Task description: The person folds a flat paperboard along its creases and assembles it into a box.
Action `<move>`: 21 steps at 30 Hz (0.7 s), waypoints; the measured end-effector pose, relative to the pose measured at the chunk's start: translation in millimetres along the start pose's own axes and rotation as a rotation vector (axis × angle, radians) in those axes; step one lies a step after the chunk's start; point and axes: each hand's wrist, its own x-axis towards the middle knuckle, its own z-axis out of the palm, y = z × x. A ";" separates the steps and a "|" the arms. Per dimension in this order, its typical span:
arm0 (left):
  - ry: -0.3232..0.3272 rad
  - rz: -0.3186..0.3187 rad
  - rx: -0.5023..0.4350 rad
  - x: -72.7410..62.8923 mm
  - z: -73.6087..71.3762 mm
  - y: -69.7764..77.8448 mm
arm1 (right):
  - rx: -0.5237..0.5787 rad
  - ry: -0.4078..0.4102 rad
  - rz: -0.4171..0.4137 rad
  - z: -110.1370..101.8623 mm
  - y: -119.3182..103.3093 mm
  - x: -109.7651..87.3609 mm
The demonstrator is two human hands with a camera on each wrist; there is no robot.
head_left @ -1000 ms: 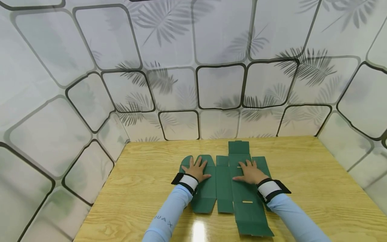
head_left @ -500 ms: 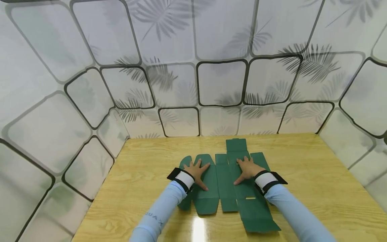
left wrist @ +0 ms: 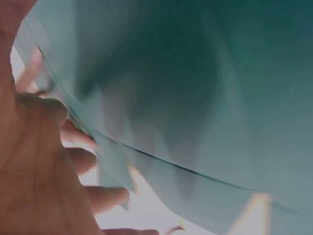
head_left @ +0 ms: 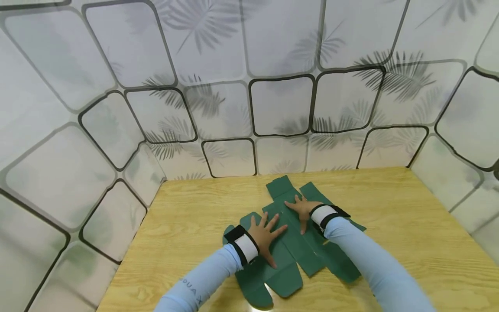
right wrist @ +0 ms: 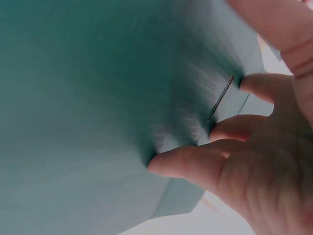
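Note:
A flat, unfolded green cardboard box (head_left: pixel 296 247) lies at a slant on the table, with creases, rounded flaps and narrow slots. My left hand (head_left: pixel 264 236) is spread over its left panels, fingers apart and fairly straight. On the upper right panels my right hand (head_left: pixel 304 210) rests with its fingers spread. In the right wrist view the fingertips (right wrist: pixel 159 164) touch the green card (right wrist: pixel 73 122) beside a thin slot. The left wrist view shows the left palm (left wrist: pixel 39 166) beside the green card (left wrist: pixel 195 98), its fingers near a crease.
The wooden table (head_left: pixel 187 216) reaches back to a patterned curtain (head_left: pixel 222 112), which also hangs along both sides. Both forearms wear light blue sleeves (head_left: pixel 206 277) with wrist straps (head_left: pixel 243 247).
The flat green box has turned counterclockwise, its far end swinging left and its near left flaps coming closer. Both hands moved with it, the right one leftward and slightly away.

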 end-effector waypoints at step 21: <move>-0.071 -0.129 -0.109 1.3 -22.0 79.3 | -0.154 0.003 -0.128 5.2 -45.6 32.4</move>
